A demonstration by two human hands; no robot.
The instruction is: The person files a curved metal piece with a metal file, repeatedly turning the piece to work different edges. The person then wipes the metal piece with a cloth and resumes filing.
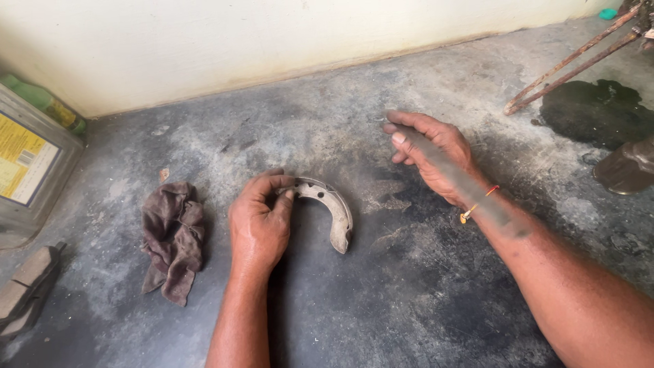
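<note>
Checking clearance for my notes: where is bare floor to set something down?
Bare grey concrete floor lies below the curved metal brake shoe, between both forearms, and along the cream wall. Crowded: the brown rag and plastic can at left; dark stain at right.

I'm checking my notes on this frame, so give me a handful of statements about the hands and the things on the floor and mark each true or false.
1. The left hand grips one end of the curved brake shoe. True.
2. The right hand holds a long flat tool, blurred in this frame. True.
3. The brown rag lies draped over the brake shoe. False: it lies crumpled on the floor, apart from the shoe, on the far side of the left hand.
4. The brake shoe is lifted well clear of the floor. False: it rests on the floor.
5. A dark wet patch shows on the floor beyond the right hand. True.
</note>
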